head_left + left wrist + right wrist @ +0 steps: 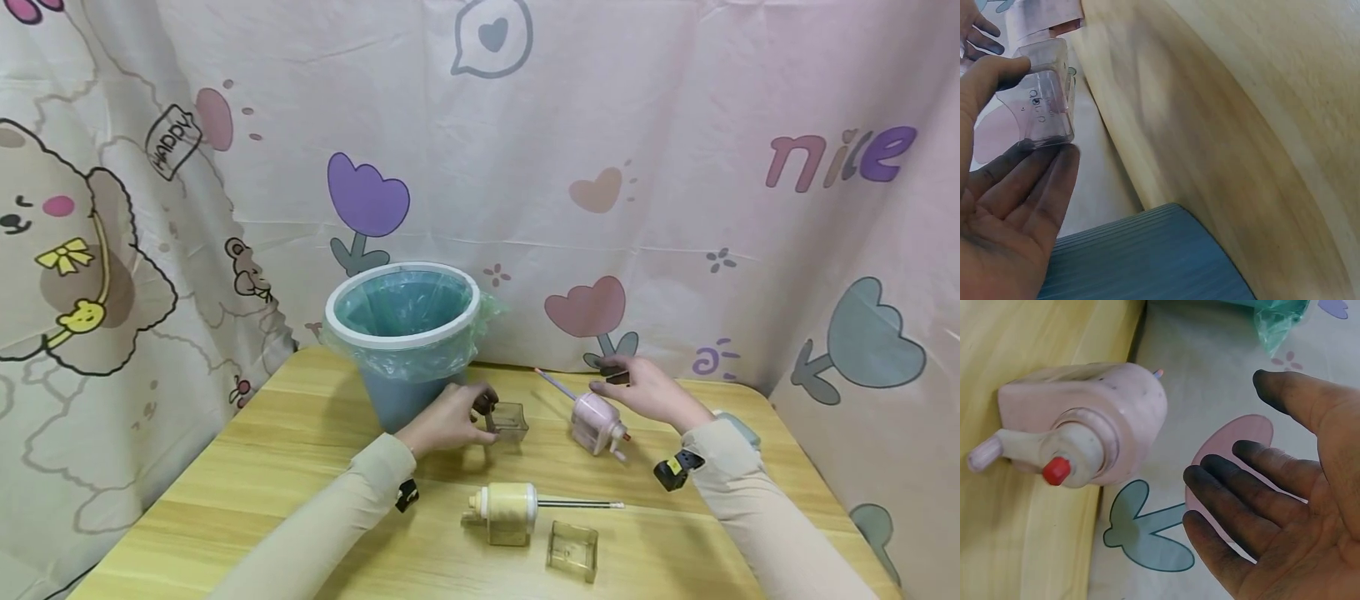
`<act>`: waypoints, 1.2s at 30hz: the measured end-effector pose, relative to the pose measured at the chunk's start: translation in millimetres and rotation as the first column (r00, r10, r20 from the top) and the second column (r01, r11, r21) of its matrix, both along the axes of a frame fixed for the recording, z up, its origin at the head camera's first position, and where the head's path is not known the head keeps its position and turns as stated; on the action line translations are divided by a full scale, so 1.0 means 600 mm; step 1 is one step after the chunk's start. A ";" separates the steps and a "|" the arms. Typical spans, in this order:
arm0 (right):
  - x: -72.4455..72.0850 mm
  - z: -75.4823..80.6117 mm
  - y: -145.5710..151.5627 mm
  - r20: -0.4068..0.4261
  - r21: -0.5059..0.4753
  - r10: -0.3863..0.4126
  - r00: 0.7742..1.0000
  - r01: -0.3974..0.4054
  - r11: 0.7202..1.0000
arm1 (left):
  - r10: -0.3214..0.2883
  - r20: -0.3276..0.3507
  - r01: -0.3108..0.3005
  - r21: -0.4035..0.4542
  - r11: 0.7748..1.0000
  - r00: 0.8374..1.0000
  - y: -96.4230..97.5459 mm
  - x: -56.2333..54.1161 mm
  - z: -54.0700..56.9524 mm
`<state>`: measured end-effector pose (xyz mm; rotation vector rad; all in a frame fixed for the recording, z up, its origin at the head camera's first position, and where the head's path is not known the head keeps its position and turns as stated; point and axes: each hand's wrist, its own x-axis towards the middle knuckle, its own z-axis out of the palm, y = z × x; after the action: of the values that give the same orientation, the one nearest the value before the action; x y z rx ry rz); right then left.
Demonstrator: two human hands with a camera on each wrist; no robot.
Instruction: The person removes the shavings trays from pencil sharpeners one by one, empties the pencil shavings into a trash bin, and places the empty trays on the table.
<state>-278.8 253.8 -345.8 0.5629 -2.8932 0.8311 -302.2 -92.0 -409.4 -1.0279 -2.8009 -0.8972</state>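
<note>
Showing only in left wrist view: lettering (1037, 107) on translucent box (1052, 84)

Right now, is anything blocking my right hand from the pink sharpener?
Nothing visible is: the right wrist view shows only an open gap between your right hand and the sharpener.

Right wrist view: most of pencil (1159, 373) hidden behind pink sharpener (1116, 403) (only end shows)
</note>
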 end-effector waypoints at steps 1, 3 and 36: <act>0.000 -0.002 0.002 0.004 -0.001 0.000 1.000 0.000 1.000 | -0.001 0.001 0.001 -0.005 1.000 1.000 0.001 -0.001 -0.002; -0.001 -0.006 0.005 0.001 0.003 0.004 1.000 -0.004 1.000 | 0.001 -0.004 -0.002 -0.022 1.000 1.000 0.003 -0.004 -0.005; 0.023 -0.035 0.069 0.034 -0.005 -0.035 0.999 0.035 0.999 | 0.013 0.013 -0.011 -0.122 0.992 1.000 0.035 -0.029 -0.048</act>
<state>-265.2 295.1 -366.7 0.5008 -2.9215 0.8525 -319.9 -71.1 -438.4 -1.0214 -2.9022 -0.7433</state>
